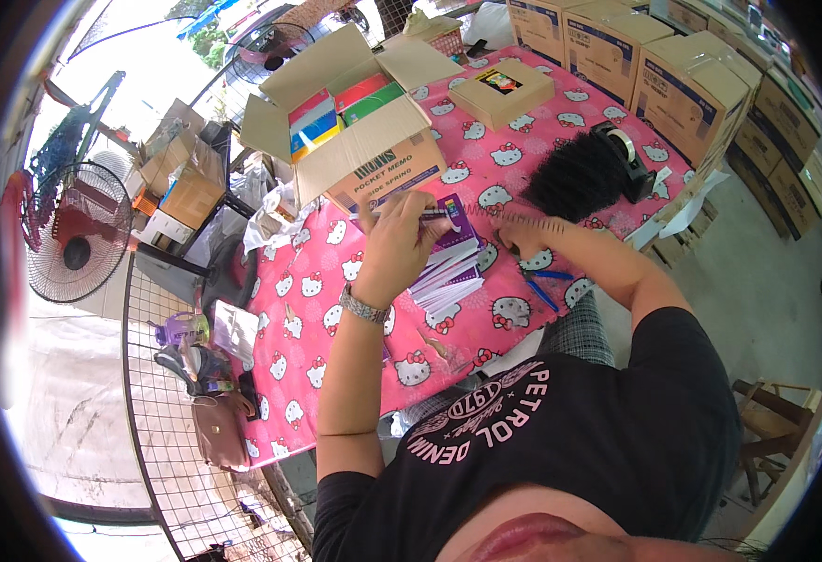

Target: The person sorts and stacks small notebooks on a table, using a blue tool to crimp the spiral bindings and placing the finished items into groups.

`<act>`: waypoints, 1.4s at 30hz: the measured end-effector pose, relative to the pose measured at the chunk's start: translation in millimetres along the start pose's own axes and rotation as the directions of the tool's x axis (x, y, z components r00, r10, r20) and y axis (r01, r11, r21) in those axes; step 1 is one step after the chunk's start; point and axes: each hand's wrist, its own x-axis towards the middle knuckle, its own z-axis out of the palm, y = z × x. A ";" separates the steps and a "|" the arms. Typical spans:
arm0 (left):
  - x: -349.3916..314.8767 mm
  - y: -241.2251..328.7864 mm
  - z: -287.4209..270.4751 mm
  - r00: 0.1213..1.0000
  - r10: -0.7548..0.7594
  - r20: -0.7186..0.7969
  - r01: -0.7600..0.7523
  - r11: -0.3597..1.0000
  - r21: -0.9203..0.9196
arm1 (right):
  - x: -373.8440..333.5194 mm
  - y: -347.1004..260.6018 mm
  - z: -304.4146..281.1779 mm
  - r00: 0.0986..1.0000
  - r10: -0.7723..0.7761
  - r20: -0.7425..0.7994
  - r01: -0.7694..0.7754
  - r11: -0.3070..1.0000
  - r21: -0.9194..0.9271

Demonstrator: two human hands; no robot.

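My left hand (398, 234) is closed on a small purple-covered memo pad (455, 221), just above a pile of loose pads. A thin dark spiral wire coil (544, 224) stretches from the pad's edge across to my right hand (521, 236), whose fingers are pinched together at the coil. How far the coil is threaded through the pad cannot be made out. Under the held pad, several white-edged memo pads (448, 287) lie fanned on the pink tablecloth (355, 375). Blue-handled pliers (544, 288) lie beside my right forearm.
A heap of black spiral coils (572, 176) sits by a tape dispenser (634, 169). An open carton (383, 173) of colourful notebooks stands ahead, with a smaller closed box (502, 92) to its right. Stacked cartons (673, 103) line the far right; a fan (76, 234) stands left.
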 end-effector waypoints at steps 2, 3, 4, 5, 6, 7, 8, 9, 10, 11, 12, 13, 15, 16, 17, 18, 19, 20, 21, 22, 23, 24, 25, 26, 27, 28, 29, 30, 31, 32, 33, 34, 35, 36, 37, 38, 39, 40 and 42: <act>3.3 3.9 3.9 0.994 0.007 -0.109 0.018 0.976 0.218 | -11.5 22.3 11.8 0.983 -0.181 -0.015 0.181 0.980 0.077; 7.0 4.3 7.4 0.992 -0.005 -0.130 0.034 0.974 0.226 | -18.0 34.1 6.5 0.968 -0.246 -0.048 0.250 0.956 0.150; -2.8 -0.7 6.9 0.987 -0.056 -0.148 0.093 0.962 0.256 | -8.1 24.6 -7.7 0.999 -0.023 0.034 0.017 0.987 0.160; -12.8 -10.0 4.9 0.982 -0.135 -0.131 0.159 0.968 0.195 | 7.0 4.4 -35.6 0.989 0.140 -0.050 -0.125 0.965 0.229; -18.1 -15.5 2.8 0.972 -0.204 -0.113 0.218 0.967 0.129 | 23.7 -22.0 -77.9 0.942 0.313 -0.120 -0.265 0.915 0.304; -13.4 -15.1 4.7 0.974 -0.179 -0.136 0.195 0.974 0.115 | 34.9 -40.5 -123.2 0.897 0.431 -0.094 -0.308 0.765 0.566; -8.4 -13.7 7.1 0.976 -0.152 -0.158 0.169 0.981 0.099 | 38.1 -52.5 -165.1 0.930 0.345 -0.124 -0.129 0.625 0.770; -5.6 -11.4 8.9 0.976 -0.129 -0.178 0.146 0.986 0.085 | 39.1 -64.3 -194.9 0.948 0.265 -0.179 0.055 0.418 0.907; -2.6 -9.7 11.2 0.976 -0.167 -0.139 0.179 0.981 0.081 | 39.5 -80.8 -207.3 0.958 0.251 -0.137 0.051 0.321 0.946; 0.1 -7.7 10.3 0.973 -0.206 -0.106 0.215 0.973 0.085 | 42.3 -100.2 -215.3 0.970 0.224 -0.099 0.048 0.222 0.974; 3.2 -6.1 8.7 0.967 -0.242 -0.081 0.249 0.964 0.092 | 44.0 -111.6 -224.2 0.979 0.191 -0.066 0.042 0.129 0.991; 3.9 -6.5 7.6 0.969 -0.231 -0.087 0.238 0.967 0.087 | 46.5 -112.9 -234.2 0.981 0.195 0.010 -0.081 0.358 0.930; 2.0 -8.7 6.0 0.971 -0.215 -0.099 0.224 0.971 0.079 | 52.3 -111.2 -248.3 0.955 0.255 0.151 -0.293 0.728 0.619; 1.7 -9.1 5.2 0.971 -0.218 -0.101 0.225 0.972 0.062 | 52.9 -115.4 -245.7 0.971 0.218 0.102 -0.212 0.571 0.793; 2.4 -9.7 4.8 0.970 -0.221 -0.103 0.226 0.973 0.046 | 52.4 -121.5 -240.0 0.980 0.191 0.046 -0.117 0.379 0.918; 4.0 -10.4 8.6 0.970 -0.222 -0.100 0.225 0.974 0.021 | 49.8 -122.9 -234.8 0.982 0.188 -0.010 -0.021 0.162 0.987; 6.0 -9.4 10.1 0.974 -0.193 -0.122 0.197 0.980 0.024 | 48.9 -114.1 -229.7 0.974 0.227 0.003 -0.077 0.316 0.946; 7.9 -8.6 12.3 0.976 -0.163 -0.143 0.169 0.985 0.028 | 49.8 -100.6 -223.7 0.963 0.269 0.010 -0.137 0.458 0.878; 8.1 -10.7 11.2 0.974 -0.142 -0.178 0.151 0.988 0.036 | 56.2 -103.1 -229.4 0.954 0.299 0.015 -0.198 0.594 0.780; 7.9 -12.0 9.3 0.971 -0.167 -0.168 0.176 0.983 0.044 | 57.4 -107.1 -232.6 0.959 0.285 -0.005 -0.135 0.471 0.872; 7.5 -13.1 7.2 0.969 -0.191 -0.159 0.202 0.978 0.051 | 55.6 -111.7 -234.8 0.961 0.275 -0.027 -0.069 0.334 0.940; 6.0 -12.5 8.9 0.967 -0.215 -0.135 0.224 0.973 0.053 | 51.1 -118.9 -235.2 0.959 0.278 -0.045 -0.005 0.176 0.984; 4.9 -13.3 10.5 0.967 -0.215 -0.134 0.221 0.975 0.036 | 52.3 -113.9 -235.1 0.965 0.261 -0.010 -0.085 0.348 0.934; 3.9 -15.3 12.1 0.968 -0.214 -0.134 0.219 0.976 0.018 | 55.5 -105.5 -237.5 0.968 0.249 0.029 -0.156 0.509 0.846; 4.2 -17.3 11.4 0.967 -0.212 -0.143 0.215 0.977 0.005 | 59.3 -103.1 -242.8 0.969 0.239 0.067 -0.212 0.660 0.721; 3.9 -17.8 11.1 0.964 -0.215 -0.157 0.219 0.976 0.005 | 57.8 -103.4 -243.6 0.982 0.182 0.055 -0.133 0.448 0.884; 3.2 -17.6 11.1 0.961 -0.219 -0.172 0.223 0.975 0.005 | 53.4 -104.5 -243.4 0.991 0.129 0.028 -0.054 0.198 0.979; 2.0 -17.3 12.9 0.958 -0.222 -0.179 0.226 0.974 0.003 | 48.8 -106.3 -240.1 0.996 0.090 -0.010 0.017 -0.077 0.997; 1.0 -17.1 13.9 0.956 -0.233 -0.179 0.237 0.971 0.001 | 48.8 -106.9 -231.0 0.979 0.201 -0.020 0.030 -0.046 0.998; -0.5 -17.2 14.7 0.953 -0.245 -0.179 0.249 0.969 -0.001 | 51.5 -105.5 -215.6 0.950 0.309 -0.033 0.039 -0.014 0.999; -0.1 -16.1 11.8 0.949 -0.254 -0.189 0.259 0.966 0.002 | 55.8 -103.1 -206.4 0.912 0.406 -0.055 0.048 0.027 0.998; -0.7 -15.5 12.2 0.945 -0.264 -0.194 0.267 0.964 -0.011 | 55.9 -96.5 -196.4 0.874 0.480 -0.078 0.051 0.069 0.996; -0.6 -14.9 12.2 0.941 -0.274 -0.199 0.275 0.961 -0.024 | 53.7 -89.5 -187.2 0.829 0.549 -0.103 0.050 0.111 0.993; 0.5 -14.1 16.8 0.940 -0.281 -0.192 0.278 0.960 -0.046 | 45.9 -78.6 -171.7 0.771 0.625 -0.126 0.043 0.147 0.988; 2.8 -8.2 16.9 0.942 -0.263 -0.206 0.266 0.964 -0.014 | 36.6 -69.4 -154.3 0.766 0.641 -0.051 -0.329 0.459 0.825; 5.2 1.2 14.2 0.944 -0.245 -0.222 0.256 0.966 0.022 | 28.1 -62.7 -131.3 0.736 0.677 0.008 -0.609 0.657 0.444; 8.6 5.9 14.4 0.945 -0.222 -0.239 0.240 0.969 0.051 | 19.9 -64.5 -90.5 0.636 0.772 -0.015 -0.749 0.622 0.231; 7.5 6.6 10.7 0.942 -0.261 -0.211 0.272 0.962 0.027 | 2.3 -68.3 -46.1 0.694 0.694 -0.194 -0.648 0.719 0.252; 14.3 10.4 11.3 0.939 -0.314 -0.143 0.312 0.949 -0.035 | -31.9 -56.9 23.9 0.712 0.558 -0.426 -0.458 0.829 0.319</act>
